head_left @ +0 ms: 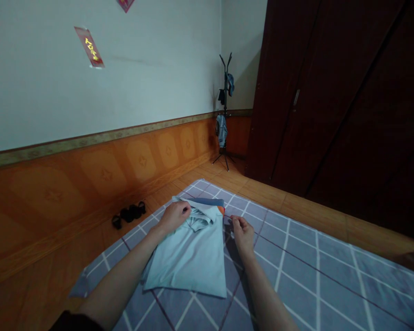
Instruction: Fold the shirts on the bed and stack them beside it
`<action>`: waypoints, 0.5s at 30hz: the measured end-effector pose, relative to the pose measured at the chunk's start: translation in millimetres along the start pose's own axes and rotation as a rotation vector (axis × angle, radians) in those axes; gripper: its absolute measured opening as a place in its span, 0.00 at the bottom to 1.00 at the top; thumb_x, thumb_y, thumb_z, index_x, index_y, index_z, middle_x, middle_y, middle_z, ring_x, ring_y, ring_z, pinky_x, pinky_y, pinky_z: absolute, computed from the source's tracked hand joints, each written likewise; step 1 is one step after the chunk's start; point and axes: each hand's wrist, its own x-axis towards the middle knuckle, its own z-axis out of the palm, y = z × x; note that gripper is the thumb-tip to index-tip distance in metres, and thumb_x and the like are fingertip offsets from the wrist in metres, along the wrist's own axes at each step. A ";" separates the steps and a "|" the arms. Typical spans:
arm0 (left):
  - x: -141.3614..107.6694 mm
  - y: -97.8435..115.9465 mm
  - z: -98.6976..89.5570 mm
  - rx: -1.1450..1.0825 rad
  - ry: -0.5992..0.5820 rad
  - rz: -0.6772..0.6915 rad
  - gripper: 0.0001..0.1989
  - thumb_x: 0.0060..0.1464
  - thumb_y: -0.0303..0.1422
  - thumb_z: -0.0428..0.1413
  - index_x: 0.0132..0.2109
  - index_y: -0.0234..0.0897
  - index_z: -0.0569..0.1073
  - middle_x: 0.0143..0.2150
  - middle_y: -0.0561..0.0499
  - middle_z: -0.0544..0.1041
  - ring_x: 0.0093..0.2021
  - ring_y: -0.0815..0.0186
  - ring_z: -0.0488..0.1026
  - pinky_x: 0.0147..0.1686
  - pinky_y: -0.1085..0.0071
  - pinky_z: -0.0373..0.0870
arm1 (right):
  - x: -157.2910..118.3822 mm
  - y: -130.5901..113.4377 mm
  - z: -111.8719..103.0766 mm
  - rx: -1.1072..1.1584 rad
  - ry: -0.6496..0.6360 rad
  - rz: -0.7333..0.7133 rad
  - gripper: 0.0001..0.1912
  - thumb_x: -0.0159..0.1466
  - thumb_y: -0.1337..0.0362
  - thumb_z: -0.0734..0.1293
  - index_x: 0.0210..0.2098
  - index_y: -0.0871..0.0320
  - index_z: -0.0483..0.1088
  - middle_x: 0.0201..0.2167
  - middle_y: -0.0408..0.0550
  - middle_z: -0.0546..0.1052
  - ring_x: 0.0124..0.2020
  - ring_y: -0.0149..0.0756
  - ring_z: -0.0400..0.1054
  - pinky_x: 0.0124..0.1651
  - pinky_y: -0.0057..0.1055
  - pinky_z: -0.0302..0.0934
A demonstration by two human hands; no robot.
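A pale blue-grey shirt (193,257) lies folded on the checked bed cover (296,271), its collar toward the far end. Darker blue cloth (210,201) and a small orange patch (221,210) show at its far right corner. My left hand (175,215) is over the shirt's upper left side by the collar, fingers curled; whatever they hold is hidden. Just right of the shirt, above the cover, my right hand (242,232) has its thumb and fingers pinched together, with what is between them too small to make out.
Dark sandals (129,214) sit on the wooden floor left of the bed. A coat rack (225,105) with hanging clothes stands in the far corner. Dark wardrobe doors (317,105) rise along the right, and a red paper strip (89,47) is on the wall.
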 end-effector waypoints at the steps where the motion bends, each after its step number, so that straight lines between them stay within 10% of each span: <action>1: 0.3 4.9 -3.5 -0.024 0.009 -0.011 0.07 0.50 0.34 0.54 0.26 0.39 0.72 0.25 0.52 0.72 0.29 0.62 0.68 0.34 0.69 0.63 | 0.2 1.0 -1.3 -0.009 0.003 0.000 0.20 0.58 0.49 0.61 0.31 0.59 0.74 0.28 0.51 0.77 0.33 0.42 0.69 0.40 0.37 0.63; 4: -4.2 23.9 -14.1 -0.100 0.027 -0.039 0.12 0.56 0.39 0.47 0.31 0.38 0.70 0.26 0.54 0.70 0.27 0.66 0.66 0.27 0.73 0.61 | -1.9 1.9 0.5 -0.022 -0.031 0.004 0.19 0.57 0.50 0.62 0.28 0.59 0.74 0.26 0.49 0.77 0.29 0.40 0.69 0.35 0.34 0.62; 10: -23.3 43.9 -26.7 -0.151 -0.479 -0.087 0.09 0.47 0.36 0.56 0.25 0.36 0.70 0.22 0.55 0.66 0.23 0.70 0.61 0.22 0.76 0.54 | -4.9 3.5 4.2 -0.025 -0.094 0.015 0.16 0.56 0.53 0.63 0.29 0.58 0.76 0.27 0.49 0.79 0.30 0.41 0.71 0.36 0.34 0.63; 15: -33.4 44.5 -47.9 -0.184 -0.468 -0.126 0.13 0.52 0.41 0.53 0.30 0.35 0.69 0.23 0.57 0.64 0.23 0.73 0.58 0.23 0.77 0.54 | -3.6 7.7 3.9 0.000 -0.109 0.022 0.17 0.56 0.52 0.63 0.29 0.59 0.75 0.27 0.50 0.79 0.29 0.40 0.71 0.34 0.33 0.63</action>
